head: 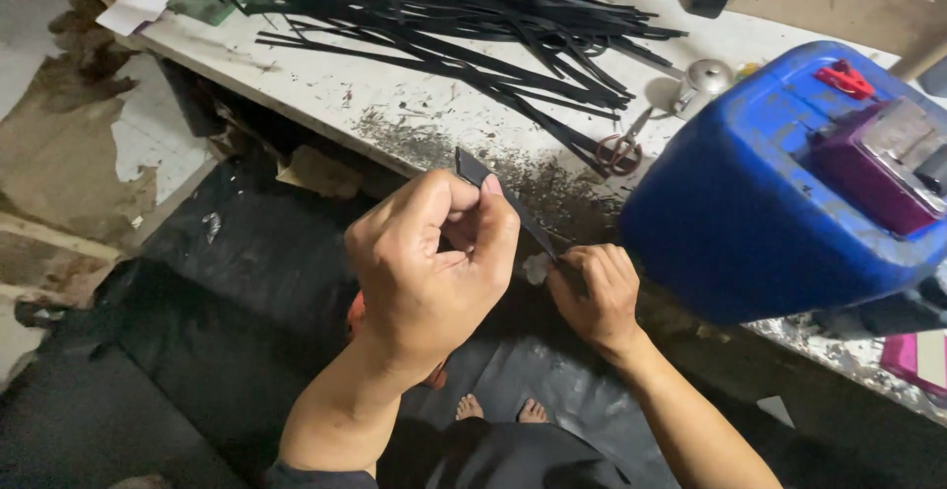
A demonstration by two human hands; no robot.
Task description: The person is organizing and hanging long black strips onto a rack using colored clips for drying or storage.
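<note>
Nearest the camera, two bare feet [498, 410] are seen on a dark sheet [227, 321] that is spread over the floor, between the two forearms.

Above them, a thin, flat black strip [498, 198] is held between both hands, just in front of the near edge of the bench. The left hand [429, 267] is clenched around the upper part of the strip, which is pinched between thumb and curled fingers, so that its squared end is seen sticking up above the knuckles. The right hand [592, 297] is closed around the lower end of the same strip, lower and to the right; a small pale scrap [538, 268] is pressed at its fingertips. The strip is slanted from upper left to lower right between the two grips.

Farther off, a long, worn white workbench [326, 79] is crossed diagonally through the scene. Dark dust and shavings [424, 134] are scattered along its near edge. At the right, a large blue plastic jerrycan [750, 203] is laid on the bench, with a red cap [845, 79] on its upper face. Just left of it, a pair of scissors with reddish handles [621, 149] is laid, and beyond that a small shiny metal pot [702, 82]. At the far side, a loose heap of long black strips [464, 25] is spread over the bench top.
</note>
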